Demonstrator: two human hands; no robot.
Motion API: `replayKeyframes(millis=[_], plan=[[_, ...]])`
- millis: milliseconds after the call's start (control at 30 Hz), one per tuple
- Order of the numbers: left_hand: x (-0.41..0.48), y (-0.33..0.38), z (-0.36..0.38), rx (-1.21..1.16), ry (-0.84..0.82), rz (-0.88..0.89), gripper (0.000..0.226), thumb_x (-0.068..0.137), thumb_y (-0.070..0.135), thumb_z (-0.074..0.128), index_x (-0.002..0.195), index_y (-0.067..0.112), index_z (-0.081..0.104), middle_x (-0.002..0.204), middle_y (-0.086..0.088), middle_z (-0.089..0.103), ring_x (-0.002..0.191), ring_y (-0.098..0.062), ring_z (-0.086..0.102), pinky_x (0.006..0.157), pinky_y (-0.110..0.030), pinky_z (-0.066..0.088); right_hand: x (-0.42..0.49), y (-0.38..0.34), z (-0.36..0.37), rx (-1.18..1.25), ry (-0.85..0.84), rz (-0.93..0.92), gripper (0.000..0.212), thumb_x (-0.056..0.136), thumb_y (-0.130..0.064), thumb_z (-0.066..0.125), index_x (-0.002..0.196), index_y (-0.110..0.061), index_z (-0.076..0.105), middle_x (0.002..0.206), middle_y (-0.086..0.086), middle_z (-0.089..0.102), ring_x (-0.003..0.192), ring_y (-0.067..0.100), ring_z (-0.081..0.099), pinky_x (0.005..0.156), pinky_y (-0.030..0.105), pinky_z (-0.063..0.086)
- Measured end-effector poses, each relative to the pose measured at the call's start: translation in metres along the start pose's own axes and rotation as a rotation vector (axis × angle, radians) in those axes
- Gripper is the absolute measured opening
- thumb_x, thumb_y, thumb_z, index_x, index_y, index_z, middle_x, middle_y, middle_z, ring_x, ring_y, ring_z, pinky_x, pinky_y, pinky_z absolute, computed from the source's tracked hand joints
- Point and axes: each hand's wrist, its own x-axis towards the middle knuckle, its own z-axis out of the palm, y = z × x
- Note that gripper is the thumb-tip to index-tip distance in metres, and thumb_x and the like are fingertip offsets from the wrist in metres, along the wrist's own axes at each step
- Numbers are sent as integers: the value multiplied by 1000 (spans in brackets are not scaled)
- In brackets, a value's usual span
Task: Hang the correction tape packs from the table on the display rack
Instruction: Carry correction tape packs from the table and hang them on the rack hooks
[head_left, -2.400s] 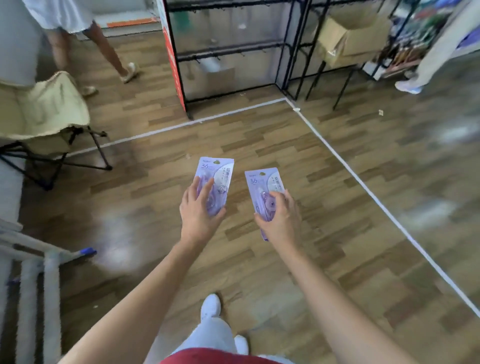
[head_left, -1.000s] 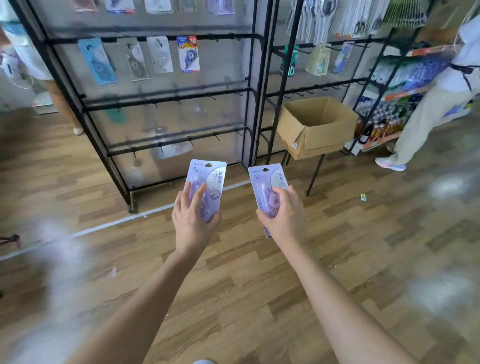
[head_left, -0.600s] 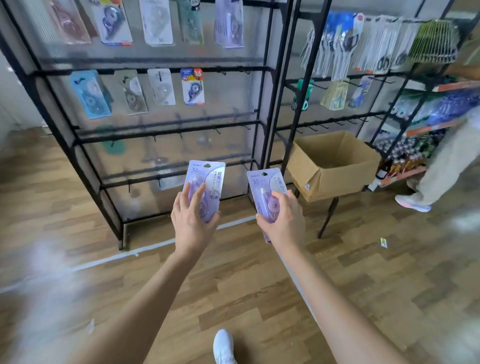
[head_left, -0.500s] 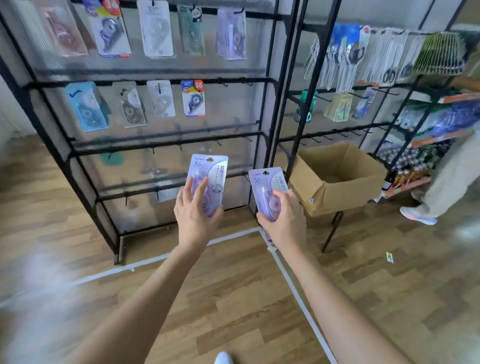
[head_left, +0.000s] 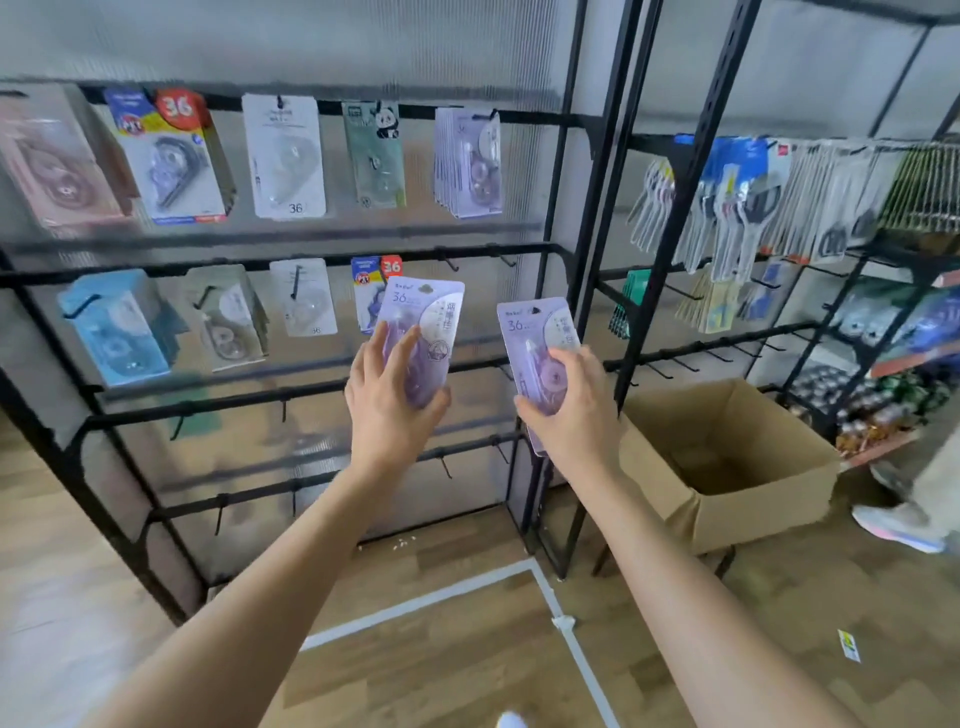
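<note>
The left hand (head_left: 387, 410) holds a lilac carded correction tape pack (head_left: 423, 322) upright in front of the black metal display rack (head_left: 602, 270), level with the rack's second rail. The fingers are spread up its face and the thumb is hooked round its lower edge. The right hand (head_left: 574, 415) grips a second lilac pack (head_left: 535, 332) by its lower half, fingers curled over the blister, close to the rack's corner post. A stack of purple packs (head_left: 470, 161) hangs from the rack's top rail. An open brown cardboard box (head_left: 727, 467) sits right of the rack.

Cardboard box (head_left: 727, 457) right of display rack (head_left: 311, 262)
</note>
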Motion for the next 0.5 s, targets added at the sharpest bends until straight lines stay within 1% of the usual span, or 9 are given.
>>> replayKeyframes(millis=[67, 100, 167, 200, 300, 367, 400, 467, 500], plan=[[28, -1, 10, 1, 4, 11, 74, 68, 37, 58, 139, 21, 47, 152, -9, 30, 136, -32, 30, 108, -41, 22, 30, 5, 14, 54, 27, -44, 55, 73, -24, 79, 118, -7, 54, 125, 13, 51, 111, 29, 51, 82, 40, 51], [42, -2, 16, 4, 11, 17, 73, 68, 38, 58, 139, 21, 46, 152, -8, 29, 136, -32, 31, 108, -41, 23, 45, 9, 22, 73, 36, -55, 55, 73, -24, 79, 119, -8, 54, 126, 13, 51, 113, 29, 51, 85, 43, 51], [71, -2, 27, 6, 37, 32, 73, 69, 41, 55, 139, 22, 46, 152, -7, 29, 135, -32, 32, 106, -41, 24, 77, 17, 37, 105, 45, -65, 55, 73, -26, 78, 120, -9, 53, 130, 13, 50, 119, 29, 50, 91, 44, 49], [85, -2, 33, 7, 56, 38, 74, 69, 46, 52, 139, 21, 46, 152, -8, 30, 135, -32, 32, 106, -41, 25, 94, 22, 45, 118, 49, -82, 55, 74, -28, 77, 120, -10, 53, 129, 12, 50, 118, 28, 50, 91, 45, 49], [125, -2, 51, 7, 102, 49, 83, 65, 58, 42, 140, 21, 45, 152, -9, 29, 136, -31, 29, 108, -45, 27, 145, 31, 64, 147, 77, -131, 55, 73, -29, 76, 119, -9, 53, 124, 10, 52, 112, 28, 52, 87, 47, 50], [149, -2, 62, 9, 121, 60, 83, 66, 58, 43, 141, 21, 44, 152, -9, 29, 137, -31, 28, 109, -46, 27, 175, 34, 74, 179, 99, -152, 53, 73, -27, 77, 117, -8, 55, 120, 9, 53, 110, 27, 52, 88, 45, 49], [161, -1, 67, 12, 132, 64, 81, 68, 57, 45, 141, 21, 44, 152, -9, 29, 137, -30, 28, 110, -46, 26, 189, 36, 79, 190, 107, -168, 53, 73, -26, 77, 117, -8, 55, 119, 9, 53, 110, 26, 52, 90, 41, 47], [179, 0, 77, 21, 155, 66, 76, 71, 51, 53, 141, 21, 43, 153, -8, 28, 138, -29, 28, 109, -42, 24, 211, 38, 86, 205, 116, -201, 52, 73, -26, 76, 118, -8, 55, 118, 8, 54, 109, 25, 52, 90, 33, 44], [189, 0, 82, 17, 172, 66, 75, 72, 49, 55, 141, 22, 43, 153, -8, 28, 138, -28, 27, 109, -40, 24, 223, 40, 89, 213, 120, -216, 53, 73, -27, 75, 118, -8, 55, 118, 9, 54, 108, 24, 53, 89, 32, 44]])
